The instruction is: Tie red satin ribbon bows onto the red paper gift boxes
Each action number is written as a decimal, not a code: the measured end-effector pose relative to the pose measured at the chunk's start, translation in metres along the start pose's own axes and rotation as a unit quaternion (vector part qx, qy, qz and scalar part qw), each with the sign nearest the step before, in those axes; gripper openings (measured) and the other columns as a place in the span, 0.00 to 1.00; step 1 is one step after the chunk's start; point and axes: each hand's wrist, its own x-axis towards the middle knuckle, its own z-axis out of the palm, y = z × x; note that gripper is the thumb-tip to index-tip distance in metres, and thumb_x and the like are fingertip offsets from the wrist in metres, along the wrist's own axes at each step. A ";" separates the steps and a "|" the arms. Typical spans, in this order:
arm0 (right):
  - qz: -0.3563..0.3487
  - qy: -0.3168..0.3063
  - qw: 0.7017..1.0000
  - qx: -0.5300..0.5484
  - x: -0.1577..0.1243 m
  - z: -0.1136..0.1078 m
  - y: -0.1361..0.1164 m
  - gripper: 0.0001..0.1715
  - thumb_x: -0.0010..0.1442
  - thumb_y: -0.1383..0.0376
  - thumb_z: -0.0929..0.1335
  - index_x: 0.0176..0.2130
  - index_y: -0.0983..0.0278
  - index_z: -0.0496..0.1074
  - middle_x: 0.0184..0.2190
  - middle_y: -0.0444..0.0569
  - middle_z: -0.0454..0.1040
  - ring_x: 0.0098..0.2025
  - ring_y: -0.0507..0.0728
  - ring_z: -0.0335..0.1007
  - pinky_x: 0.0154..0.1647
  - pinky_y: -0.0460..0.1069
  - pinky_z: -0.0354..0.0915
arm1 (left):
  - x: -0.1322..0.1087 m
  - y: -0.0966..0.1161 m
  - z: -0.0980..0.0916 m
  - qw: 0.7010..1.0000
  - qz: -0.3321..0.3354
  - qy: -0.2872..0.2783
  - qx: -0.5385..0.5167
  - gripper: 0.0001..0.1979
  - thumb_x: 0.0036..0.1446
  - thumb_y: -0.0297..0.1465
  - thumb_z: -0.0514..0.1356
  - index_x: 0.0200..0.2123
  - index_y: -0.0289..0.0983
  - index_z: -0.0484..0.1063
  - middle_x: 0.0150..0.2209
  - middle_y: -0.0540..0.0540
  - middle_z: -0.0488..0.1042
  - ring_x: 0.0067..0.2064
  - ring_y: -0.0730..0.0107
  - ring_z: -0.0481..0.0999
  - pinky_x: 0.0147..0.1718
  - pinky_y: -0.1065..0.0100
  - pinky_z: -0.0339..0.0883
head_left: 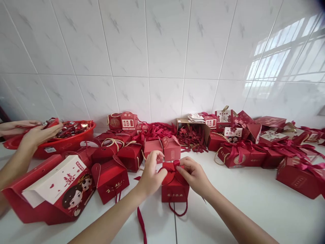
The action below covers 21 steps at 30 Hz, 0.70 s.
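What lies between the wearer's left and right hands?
In the head view, a red ribbon lies between left hand and right hand, on top of a red box.

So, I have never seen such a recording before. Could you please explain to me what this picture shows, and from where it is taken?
Of course. There is no machine here, only a person working with bare hands. The single picture comes from a camera worn on the head, looking forward and down.

In the middle, the right hand pinches a dark red ribbon on top of a small red box. The left hand is at the box's other side; whether it holds ribbon too is hard to tell.

Around them, many other red boxes lie on the white table. At far left, another person's hands are above a red basin.
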 end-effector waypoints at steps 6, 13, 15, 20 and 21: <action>0.003 -0.027 1.000 0.008 -0.006 0.002 0.005 0.12 0.63 0.61 0.60 0.32 0.62 0.68 0.27 0.44 0.70 0.29 0.52 0.63 0.31 0.46 0.60 | 0.015 -0.042 -0.001 0.980 -0.151 -0.130 -0.025 0.17 0.53 0.48 0.54 0.31 0.39 0.63 0.32 0.50 0.69 0.37 0.65 0.69 0.38 0.66 0.61; 0.044 0.032 0.996 -0.069 -0.004 0.015 -0.005 0.10 0.60 0.63 0.61 0.31 0.62 0.69 0.24 0.44 0.71 0.24 0.52 0.62 0.26 0.46 0.59 | 0.016 -0.036 -0.010 0.959 -0.177 -0.214 -0.055 0.26 0.50 0.53 0.55 0.17 0.37 0.59 0.16 0.56 0.56 0.20 0.76 0.54 0.22 0.71 0.48; 0.059 0.061 0.990 -0.109 -0.001 0.021 -0.006 0.09 0.58 0.64 0.62 0.28 0.63 0.69 0.23 0.44 0.71 0.23 0.52 0.63 0.27 0.46 0.59 | 0.017 -0.021 -0.017 0.959 -0.173 -0.209 -0.081 0.25 0.49 0.51 0.58 0.15 0.37 0.56 0.15 0.57 0.54 0.19 0.77 0.51 0.21 0.71 0.47; 0.011 0.046 0.984 -0.169 -0.001 0.029 -0.007 0.10 0.56 0.69 0.61 0.30 0.62 0.71 0.27 0.46 0.74 0.28 0.54 0.67 0.30 0.47 0.60 | 0.027 0.029 -0.025 0.955 -0.133 -0.195 -0.183 0.19 0.52 0.42 0.60 0.17 0.35 0.67 0.15 0.55 0.62 0.21 0.77 0.60 0.27 0.72 0.57; -0.009 0.041 0.984 -0.172 -0.002 0.028 -0.007 0.10 0.56 0.69 0.62 0.31 0.62 0.71 0.28 0.46 0.74 0.28 0.54 0.67 0.29 0.47 0.59 | 0.031 0.037 -0.024 0.954 -0.127 -0.194 -0.191 0.18 0.53 0.41 0.60 0.18 0.35 0.69 0.16 0.54 0.64 0.22 0.77 0.62 0.28 0.72 0.58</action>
